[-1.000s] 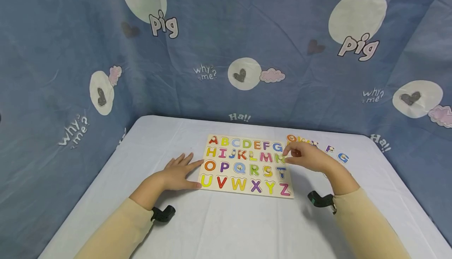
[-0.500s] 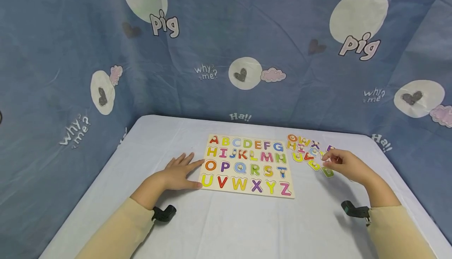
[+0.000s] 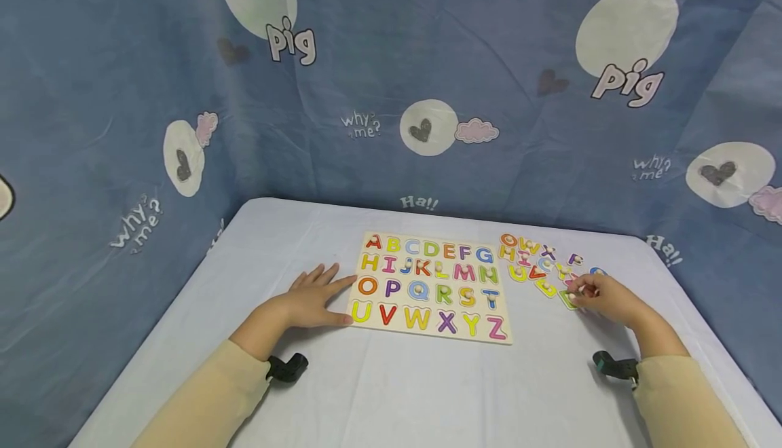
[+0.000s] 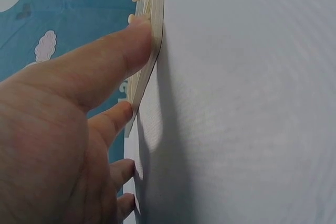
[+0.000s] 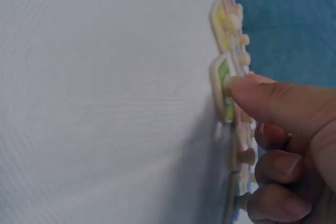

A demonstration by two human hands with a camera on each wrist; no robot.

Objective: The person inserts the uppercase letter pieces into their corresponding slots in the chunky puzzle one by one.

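A wooden alphabet puzzle board (image 3: 427, 334) lies mid-table in the head view, with letters A to Z in rows; some slots hold pegged pieces. My left hand (image 3: 305, 305) rests at its left edge, fingers spread, thumb and index fingertip touching the board, as the left wrist view also shows. Right of the board my right hand (image 3: 611, 302) pinches the peg of a green letter D piece (image 5: 222, 77) between thumb and a finger. That piece (image 3: 567, 301) is partly covered by the fingertips and sits low by the table.
Several loose pegged letters lie right of the board, among them an orange O (image 3: 508, 239), a yellow U (image 3: 517, 273), a yellow E (image 3: 546, 288) and a purple F (image 3: 575, 258). A blue patterned curtain (image 3: 366, 176) stands behind the white table (image 3: 427, 394).
My right hand has moved from the board's right edge, near N, rightward to the loose letters and down onto the green D. My left hand has stayed at the board's left edge.
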